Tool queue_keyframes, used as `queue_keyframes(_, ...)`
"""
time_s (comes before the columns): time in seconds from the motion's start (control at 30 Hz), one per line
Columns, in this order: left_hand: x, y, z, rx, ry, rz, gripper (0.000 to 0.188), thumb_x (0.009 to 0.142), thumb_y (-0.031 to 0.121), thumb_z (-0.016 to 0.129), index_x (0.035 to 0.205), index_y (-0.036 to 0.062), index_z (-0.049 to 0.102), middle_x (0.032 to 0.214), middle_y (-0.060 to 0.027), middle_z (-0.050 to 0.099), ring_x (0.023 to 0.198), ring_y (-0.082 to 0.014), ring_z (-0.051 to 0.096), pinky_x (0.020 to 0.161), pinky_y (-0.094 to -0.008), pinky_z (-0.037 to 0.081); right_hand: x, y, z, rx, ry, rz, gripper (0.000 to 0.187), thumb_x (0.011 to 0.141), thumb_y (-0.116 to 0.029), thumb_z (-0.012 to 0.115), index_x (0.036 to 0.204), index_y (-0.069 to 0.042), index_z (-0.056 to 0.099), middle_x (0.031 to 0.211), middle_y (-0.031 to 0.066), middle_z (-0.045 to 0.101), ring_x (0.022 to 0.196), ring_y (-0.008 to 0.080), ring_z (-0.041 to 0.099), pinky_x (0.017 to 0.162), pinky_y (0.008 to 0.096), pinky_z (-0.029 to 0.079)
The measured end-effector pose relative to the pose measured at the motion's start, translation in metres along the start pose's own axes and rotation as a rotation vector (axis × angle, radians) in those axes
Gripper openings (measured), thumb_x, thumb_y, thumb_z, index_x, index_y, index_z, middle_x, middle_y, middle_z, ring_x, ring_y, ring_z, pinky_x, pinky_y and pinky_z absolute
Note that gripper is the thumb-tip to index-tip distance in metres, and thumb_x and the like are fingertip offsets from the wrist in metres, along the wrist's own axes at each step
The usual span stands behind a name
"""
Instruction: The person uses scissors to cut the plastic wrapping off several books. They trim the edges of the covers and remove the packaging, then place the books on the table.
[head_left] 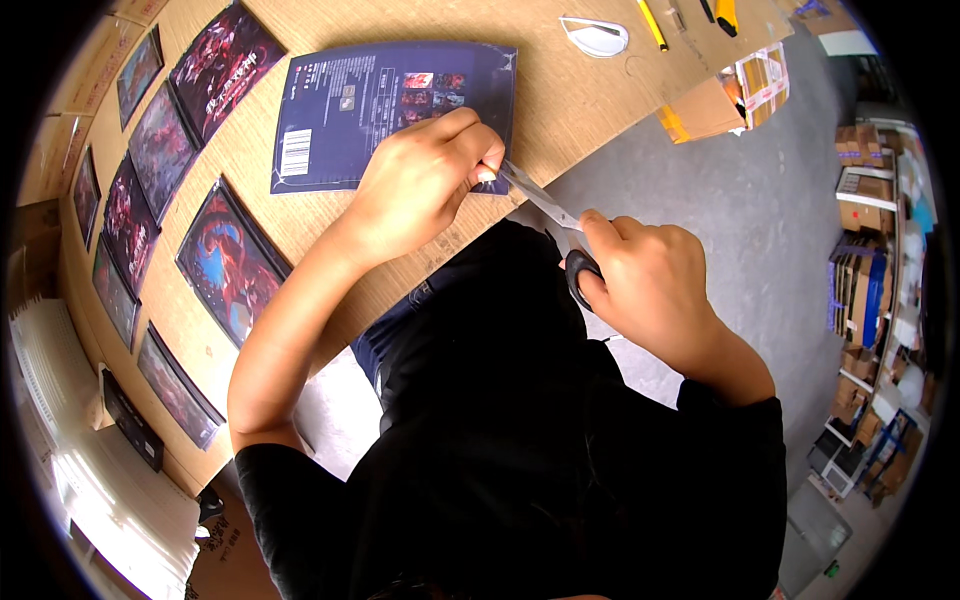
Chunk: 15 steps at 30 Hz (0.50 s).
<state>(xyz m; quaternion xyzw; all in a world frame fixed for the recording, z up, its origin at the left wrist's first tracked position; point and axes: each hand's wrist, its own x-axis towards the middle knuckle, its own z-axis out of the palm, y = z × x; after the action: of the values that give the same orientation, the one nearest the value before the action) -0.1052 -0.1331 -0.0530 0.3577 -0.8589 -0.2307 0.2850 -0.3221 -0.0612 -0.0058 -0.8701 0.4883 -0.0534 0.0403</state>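
A flat dark-blue package (335, 112) with a white barcode label and small printed pictures lies on the wooden table. My left hand (422, 178) is closed over its lower right corner, thumb and fingers pinched together there. In my right hand (652, 285) is a pair of scissors (545, 203), gripped by the black handle. Its blades point up and left, with the tips at the package corner beside my left fingertips. My left fingers hide exactly where the blades meet the package.
Several dark illustrated packets (225, 255) lie on the left of the wooden table (590, 105). A white oval piece (595, 37), a yellow pencil-like stick (652, 24) and a yellow-black tool (726, 16) lie at the far side. Beyond the edge stands a cardboard box (705, 110); shelves (865, 270) line the right.
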Motion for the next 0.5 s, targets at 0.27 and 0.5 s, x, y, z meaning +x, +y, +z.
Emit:
queue_keyframes(0.27, -0.0006, 0.0001, -0.0008, 0.008, 0.004, 0.006, 0.011, 0.076, -0.001, 0.06, 0.082, 0.0034, 0.053, 0.078, -0.0088, 0.053, 0.071, -0.0286, 0.057, 0.061, -0.0349, 0.046, -0.0027, -0.0026, 0.0092, -0.098, 0.063, -0.007, 0.01, 0.066, -0.004, 0.063, 0.065, -0.006, 0.054, 0.046, 0.0034, 0.045, 0.033, 0.0157, 0.044, 0.033, 0.0289, 0.03)
queue_keyframes(0.5, -0.0001, -0.0017, -0.0008, -0.011, 0.008, 0.019, 0.011, 0.075, -0.002, 0.06, 0.082, 0.0034, 0.053, 0.078, -0.0088, 0.052, 0.07, -0.0288, 0.057, 0.061, -0.0351, 0.045, -0.0033, 0.0032, 0.0087, -0.067, 0.083, -0.026, 0.011, 0.063, -0.006, 0.065, 0.067, -0.005, 0.055, 0.046, 0.0033, 0.045, 0.035, 0.017, 0.046, 0.034, 0.0291, 0.031)
